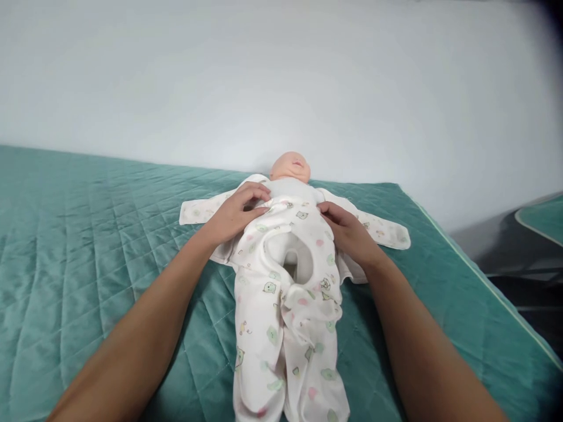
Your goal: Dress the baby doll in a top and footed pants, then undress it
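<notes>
A baby doll (290, 167) lies on its back with its head toward the wall. White printed baby pants (303, 234) cover its legs and reach up to the chest, with an oval opening at the crotch. Under and beside it spreads a matching printed baby shirt (382, 228), its sleeves stretched out to both sides. My left hand (237, 214) is at the left side of the waistband, fingers bent and thumb closed on the fabric. On the opposite side, my right hand (347, 231) pinches the waistband's edge; some of its fingers are hidden.
A green quilted cover (109, 246) lies beneath the doll, its piped edge (461, 252) running down on the right. Behind stands a plain white wall (281, 76). Another green-covered surface (545, 217) shows at the far right, beyond a dark gap.
</notes>
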{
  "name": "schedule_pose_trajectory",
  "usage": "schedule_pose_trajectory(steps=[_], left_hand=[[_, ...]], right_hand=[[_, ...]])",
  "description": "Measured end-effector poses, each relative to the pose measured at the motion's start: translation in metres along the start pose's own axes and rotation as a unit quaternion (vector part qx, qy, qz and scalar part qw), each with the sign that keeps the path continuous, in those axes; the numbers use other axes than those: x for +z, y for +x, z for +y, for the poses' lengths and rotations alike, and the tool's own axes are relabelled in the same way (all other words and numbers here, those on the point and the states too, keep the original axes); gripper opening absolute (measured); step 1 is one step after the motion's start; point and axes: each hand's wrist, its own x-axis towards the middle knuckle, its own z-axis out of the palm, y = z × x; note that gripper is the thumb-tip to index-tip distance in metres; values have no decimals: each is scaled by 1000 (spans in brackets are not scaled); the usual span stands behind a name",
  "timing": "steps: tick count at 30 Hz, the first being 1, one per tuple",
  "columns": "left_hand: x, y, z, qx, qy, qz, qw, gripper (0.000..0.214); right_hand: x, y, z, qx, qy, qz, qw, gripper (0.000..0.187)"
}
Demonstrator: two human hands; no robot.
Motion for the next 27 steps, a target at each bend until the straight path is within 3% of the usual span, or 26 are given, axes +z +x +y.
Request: schedule_pose_trajectory(steps=[3,7,10,14,21,27], left_hand=[[0,1,3,-15,10,-9,1000,14],[5,1,5,-21,-6,9,1000,15],[9,2,4,-46,-33,20,998,17],[10,9,4,-99,38,53,993,17],[11,44,3,-149,132,51,979,11],[20,54,-10,-157,153,68,973,12]], right_hand=[[-3,2,-7,-19,-58,-38,997,38],[-4,7,-7,-42,-81,-34,995,43],[-1,7,-3,-36,-74,1,997,40],[6,7,1,-35,-90,79,992,33],[17,16,4,-63,-168,193,965,27],[12,37,4,-87,-285,169,940,33]])
